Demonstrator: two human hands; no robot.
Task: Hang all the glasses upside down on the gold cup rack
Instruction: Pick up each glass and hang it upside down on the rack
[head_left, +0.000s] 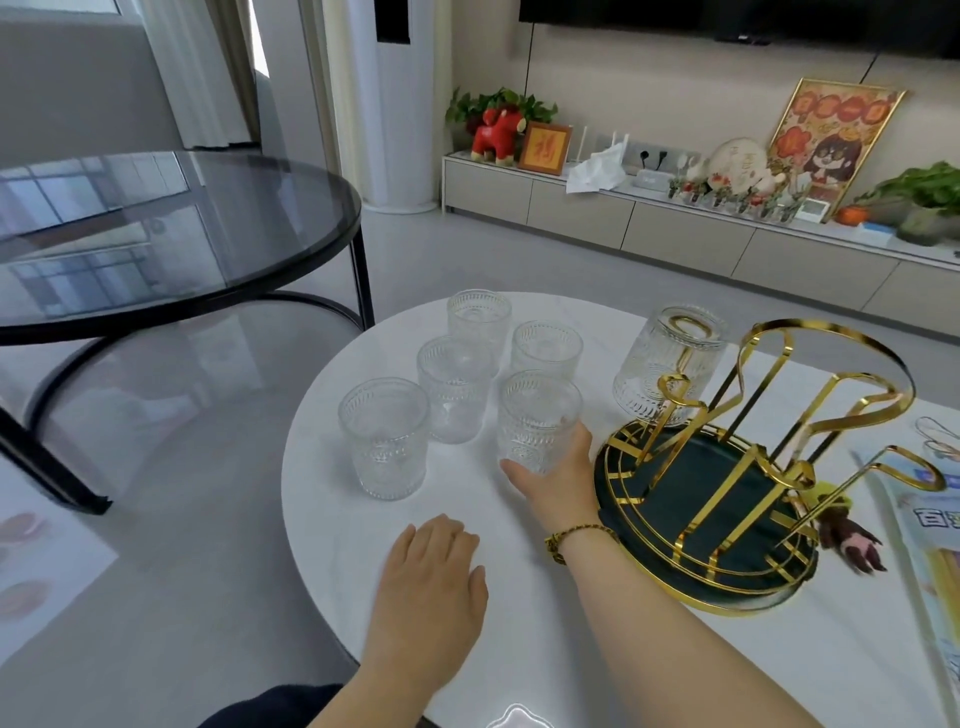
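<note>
The gold cup rack (748, 415) with a dark green base stands at the right of the white table (467, 519). One ribbed glass (667, 364) hangs upside down on its far left prong. Several clear embossed glasses stand upright to the left of the rack. My right hand (558, 480) is wrapped around the base of the nearest glass (537, 418), which still rests on the table. The other upright ones include a front left glass (384, 444), a middle glass (454, 387) and a far glass (479, 322). My left hand (434, 587) lies flat on the table, holding nothing.
A round dark glass table (156, 234) stands higher at the left. To the right of the rack lie a small brown plush charm (847, 530) and printed packets (930, 519). A low cabinet (675, 228) with ornaments runs along the far wall.
</note>
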